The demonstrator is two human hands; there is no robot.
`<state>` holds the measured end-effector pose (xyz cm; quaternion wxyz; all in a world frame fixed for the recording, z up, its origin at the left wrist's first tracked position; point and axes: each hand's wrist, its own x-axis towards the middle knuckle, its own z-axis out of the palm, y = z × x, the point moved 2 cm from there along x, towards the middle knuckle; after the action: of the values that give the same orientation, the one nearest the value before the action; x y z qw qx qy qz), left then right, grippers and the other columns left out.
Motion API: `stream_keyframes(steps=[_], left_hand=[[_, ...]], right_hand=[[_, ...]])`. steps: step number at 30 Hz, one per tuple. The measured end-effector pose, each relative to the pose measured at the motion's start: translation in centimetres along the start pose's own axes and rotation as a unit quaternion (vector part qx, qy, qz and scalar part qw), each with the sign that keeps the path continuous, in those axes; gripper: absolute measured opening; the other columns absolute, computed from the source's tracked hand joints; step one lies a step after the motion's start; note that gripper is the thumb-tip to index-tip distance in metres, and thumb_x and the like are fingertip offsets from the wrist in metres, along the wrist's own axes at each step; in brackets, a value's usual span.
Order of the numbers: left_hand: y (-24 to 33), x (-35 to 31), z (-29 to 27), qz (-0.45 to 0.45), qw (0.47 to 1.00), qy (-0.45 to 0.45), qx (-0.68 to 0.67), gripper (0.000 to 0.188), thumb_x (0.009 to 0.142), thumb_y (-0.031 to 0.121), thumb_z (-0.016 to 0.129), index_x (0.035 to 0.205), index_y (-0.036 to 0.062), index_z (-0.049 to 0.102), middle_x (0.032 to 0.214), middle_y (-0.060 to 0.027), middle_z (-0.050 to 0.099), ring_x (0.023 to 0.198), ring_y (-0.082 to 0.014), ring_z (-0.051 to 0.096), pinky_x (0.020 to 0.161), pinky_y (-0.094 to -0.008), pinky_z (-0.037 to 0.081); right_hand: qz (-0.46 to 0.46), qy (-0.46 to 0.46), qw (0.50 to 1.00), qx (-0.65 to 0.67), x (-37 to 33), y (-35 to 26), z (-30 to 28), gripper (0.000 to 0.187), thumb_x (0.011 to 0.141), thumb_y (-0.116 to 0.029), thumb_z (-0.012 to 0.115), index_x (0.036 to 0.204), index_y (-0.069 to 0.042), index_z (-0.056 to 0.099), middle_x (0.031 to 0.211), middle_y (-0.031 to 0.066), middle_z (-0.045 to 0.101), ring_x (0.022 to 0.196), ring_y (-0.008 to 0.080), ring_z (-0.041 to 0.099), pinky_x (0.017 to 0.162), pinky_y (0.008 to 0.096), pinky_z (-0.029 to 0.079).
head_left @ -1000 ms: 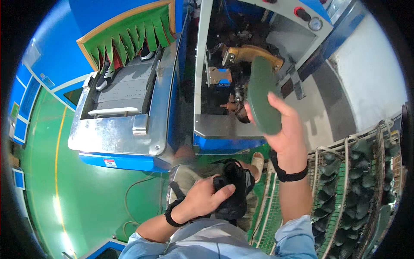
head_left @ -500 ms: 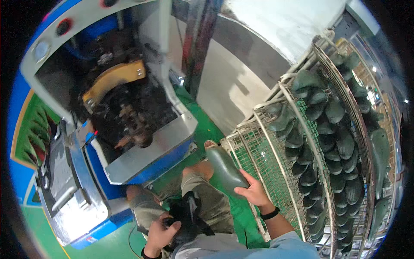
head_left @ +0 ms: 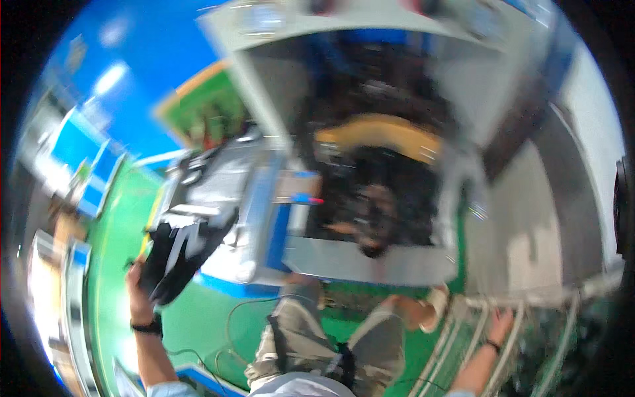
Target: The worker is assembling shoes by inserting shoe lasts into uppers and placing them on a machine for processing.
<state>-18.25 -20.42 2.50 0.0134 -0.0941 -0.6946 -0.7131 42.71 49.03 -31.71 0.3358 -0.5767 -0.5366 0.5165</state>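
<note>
Out to the left, my left hand grips a limp black piece with grey-white strips, which looks like a shoe upper. It hangs beside the metal side table of the machine, overlapping its near edge. At the lower right, my right hand is at the pale bars of the wire rack. Blur smears its fingers, and no shoe last shows in it. Dark shoe lasts fill the rack beyond, only faintly visible.
Ahead stands a blue and grey machine with a dark cavity, a curved yellow part and a metal front ledge. A green board leans at the side table. A cable runs over the green floor near my legs.
My view has swung left. My left hand has moved from my lap out to the left with the black piece. My right hand has gone to the rack; the green shoe last is out of sight.
</note>
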Motion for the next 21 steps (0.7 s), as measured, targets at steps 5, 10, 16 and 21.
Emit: stream_keyframes(steps=[5,10,16,21], left_hand=[[-3.7,9.6,-4.2,-0.051,0.883,-0.005,0.467,0.041,0.082,0.026,0.073,0.11,-0.0046,0.07,0.101,-0.013,0.073,0.091,-0.0237,0.068,0.083,-0.0355,0.052],[-8.8,14.0,-7.7,-0.064,0.744,0.025,0.664,0.033,0.077,0.022,0.069,0.103,0.001,0.069,0.098,-0.0199,0.071,0.095,-0.039,0.067,0.082,-0.0447,0.054],[-13.3,30.8,5.8,0.012,0.841,-0.049,0.538,0.04,0.081,0.021,0.072,0.113,0.0003,0.062,0.112,-0.0225,0.067,0.108,-0.0372,0.065,0.086,-0.0455,0.054],[-22.6,42.9,7.9,0.103,0.865,0.077,0.486,0.092,0.062,0.029,0.092,0.136,-0.0044,0.048,0.131,-0.0248,0.059,0.125,-0.0369,0.056,0.106,-0.0425,0.046]], right_hand=[[0.119,0.097,0.973,0.17,-1.1,1.8,0.3,0.067,0.097,-0.03,0.064,0.15,0.001,0.036,0.144,0.0188,0.05,0.123,0.0318,0.056,0.107,0.0438,0.044],[0.131,-0.126,0.982,-0.042,-13.1,-2.8,7.0,0.057,0.105,-0.024,0.057,0.155,-0.008,0.034,0.129,0.0116,0.059,0.091,0.0218,0.057,0.083,0.0401,0.049],[0.234,-0.27,0.929,-0.094,-20.4,-4.2,16.7,0.045,0.106,-0.03,0.056,0.145,-0.009,0.05,0.124,0.0091,0.062,0.095,0.022,0.061,0.088,0.0419,0.053],[-0.162,-0.224,0.937,-0.214,-28.0,-8.5,24.4,0.038,0.107,-0.032,0.05,0.128,-0.002,0.057,0.115,0.0151,0.064,0.089,0.0286,0.062,0.086,0.0431,0.053]])
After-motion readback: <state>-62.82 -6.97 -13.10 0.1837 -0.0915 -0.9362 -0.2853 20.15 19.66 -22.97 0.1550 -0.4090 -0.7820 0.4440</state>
